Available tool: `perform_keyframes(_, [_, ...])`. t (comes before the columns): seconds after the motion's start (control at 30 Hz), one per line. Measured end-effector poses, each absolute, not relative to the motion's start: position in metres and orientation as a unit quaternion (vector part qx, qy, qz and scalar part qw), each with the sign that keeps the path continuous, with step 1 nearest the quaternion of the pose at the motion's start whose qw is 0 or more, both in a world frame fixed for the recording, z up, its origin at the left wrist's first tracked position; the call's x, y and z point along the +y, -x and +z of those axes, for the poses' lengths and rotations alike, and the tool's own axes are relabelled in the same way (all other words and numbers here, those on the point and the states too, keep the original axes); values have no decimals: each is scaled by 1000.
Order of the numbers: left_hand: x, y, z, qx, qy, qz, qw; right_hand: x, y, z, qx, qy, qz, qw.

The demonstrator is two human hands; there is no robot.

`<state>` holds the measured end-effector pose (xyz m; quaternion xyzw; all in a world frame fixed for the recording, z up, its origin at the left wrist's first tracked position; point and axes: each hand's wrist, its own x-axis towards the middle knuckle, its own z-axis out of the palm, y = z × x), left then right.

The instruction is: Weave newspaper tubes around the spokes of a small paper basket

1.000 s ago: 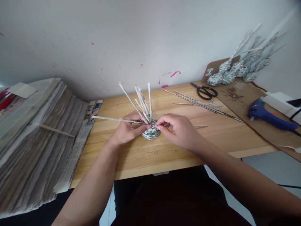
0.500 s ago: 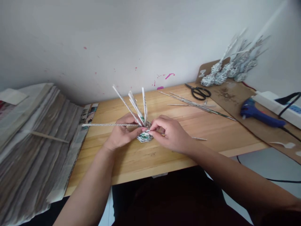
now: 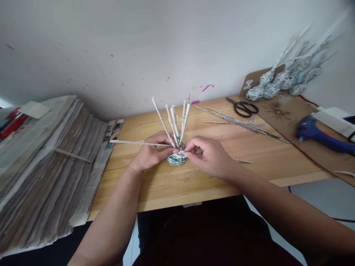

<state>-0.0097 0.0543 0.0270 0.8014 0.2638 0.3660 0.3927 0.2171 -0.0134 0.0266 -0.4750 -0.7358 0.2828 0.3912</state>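
Note:
A small woven piece of rolled newspaper (image 3: pixel 177 159) rests on the wooden table between my hands. Several white paper sticks (image 3: pixel 163 123) rise from its top, and one long paper stick (image 3: pixel 130 143) points out to the left across my fingers. My left hand (image 3: pixel 154 151) is closed round the piece's left side, its thumb pressed on the top. With thumb and forefinger together, my right hand (image 3: pixel 206 153) pinches a thin paper strip at the right side. The end of a paper stick (image 3: pixel 243 161) shows beyond my right hand.
A tall stack of newspapers (image 3: pixel 55 162) stands at the left. Behind, to the right, lie loose paper sticks (image 3: pixel 238 123) and black scissors (image 3: pixel 244 108). A blue glue gun (image 3: pixel 321 136) lies on cardboard (image 3: pixel 280 118), with several woven paper pieces (image 3: pixel 274 87) against the wall.
The upright sticks have fanned out and lean more to the right. My hands keep hold of the woven piece. The whole view shifted left and then back as the camera moved.

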Motion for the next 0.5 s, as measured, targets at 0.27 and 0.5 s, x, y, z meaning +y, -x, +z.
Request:
perform_keyframes(0.27, [52,9,30,257,-801,359,403,-11,-219,24,-734,476,268,403])
perform_keyframes(0.5, [51,9,30,266,-799,353,408,-28,-241,57,-685,457,217,523])
